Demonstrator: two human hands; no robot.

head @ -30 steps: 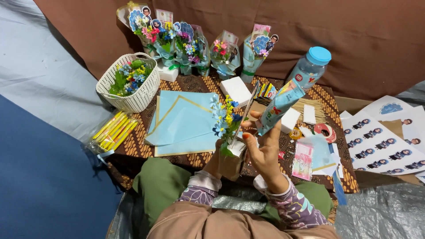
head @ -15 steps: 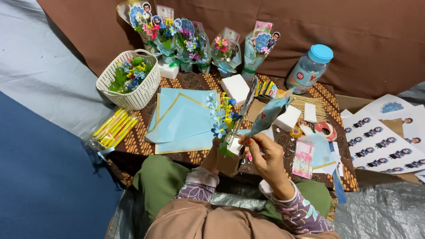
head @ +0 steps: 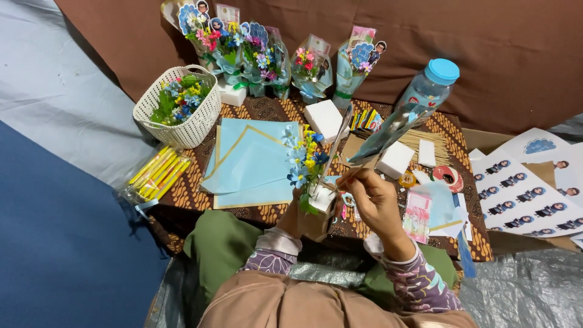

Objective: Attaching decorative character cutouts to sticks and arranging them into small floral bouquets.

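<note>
Near the low table's [head: 243,214] front edge, the left hand [head: 299,220] is closed around a small block holding a posy [head: 303,163] of blue and yellow flowers, upright. Right hand [head: 371,203], fingers pinched shut, grips a thin stick bearing a long blue-grey tag [head: 384,135] that slants up to the right, above the white foam blocks [head: 395,160]. Blue paper sheets [head: 249,164] lie flat just left of the posy. Beyond them, a white basket [head: 182,121] of flowers; yellow packets [head: 155,176] overhang the left edge. Wrapped bouquets [head: 261,58] line the far edge against brown cloth. A blue-capped bottle [head: 428,91] stands far right. Sticker sheets [head: 522,194] lie off the right edge.
</note>
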